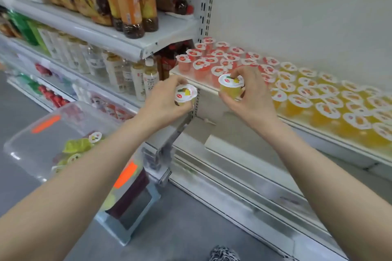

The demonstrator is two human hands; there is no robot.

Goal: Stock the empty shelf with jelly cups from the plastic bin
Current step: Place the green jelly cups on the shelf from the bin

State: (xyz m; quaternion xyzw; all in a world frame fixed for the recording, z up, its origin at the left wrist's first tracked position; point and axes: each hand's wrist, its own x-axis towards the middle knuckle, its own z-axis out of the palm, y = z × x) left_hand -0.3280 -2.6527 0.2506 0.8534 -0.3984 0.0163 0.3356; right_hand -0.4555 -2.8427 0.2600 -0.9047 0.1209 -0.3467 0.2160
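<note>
My left hand (pixel 167 104) grips a yellow jelly cup (pixel 185 94) with a white foil lid, held in front of the shelf upright. My right hand (pixel 250 95) grips a second yellow jelly cup (pixel 231 86) just before the front edge of the white shelf (pixel 203 86). On that shelf stand several red jelly cups (pixel 212 59) at the left and many orange jelly cups (pixel 322 99) to the right. The clear plastic bin (pixel 70 133) sits low on the left and holds a few green and yellow cups (pixel 80 146).
Bottled drinks (pixel 127 4) fill the shelves to the upper left, with pale bottles (pixel 135 76) on the shelf below. A metal cart frame (pixel 148 186) carries the bin. Lower white shelf rails (pixel 244 186) run below the jelly shelf. Grey floor lies beneath.
</note>
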